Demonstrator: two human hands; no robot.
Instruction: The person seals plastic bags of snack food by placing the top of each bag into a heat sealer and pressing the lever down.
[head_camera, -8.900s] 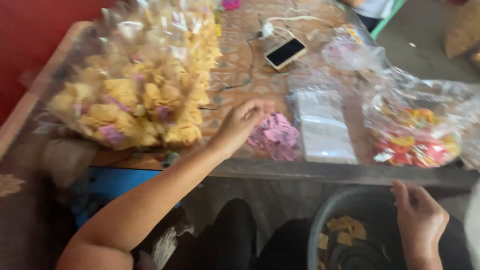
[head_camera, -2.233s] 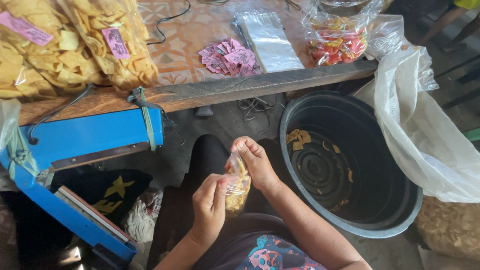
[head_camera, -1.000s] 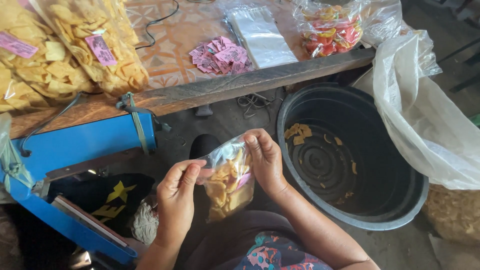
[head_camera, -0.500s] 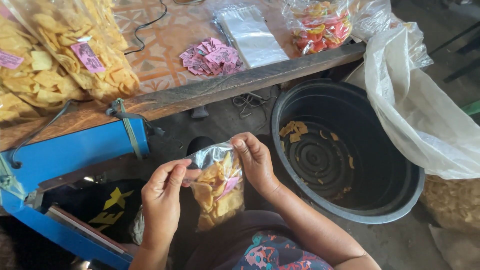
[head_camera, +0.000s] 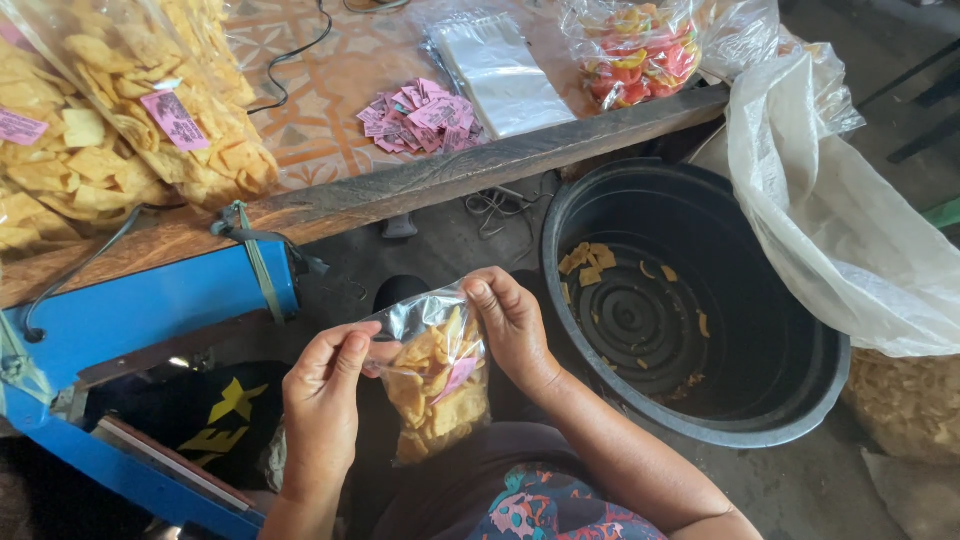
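Fingers of the left hand and right hand pinch the open top corners of a small clear bag of yellow chips, held above the lap. Risk: a slack pinch could tip chips out. Pink paper labels lie on the table, beside clear flat bags; black tub at right.

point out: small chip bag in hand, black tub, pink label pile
small chip bag (head_camera: 440, 385), head view, on the chip-filled middle of the clear bag.
black tub (head_camera: 800, 395), head view, on its right inner wall.
pink label pile (head_camera: 420, 115), head view, on the middle of the heap.
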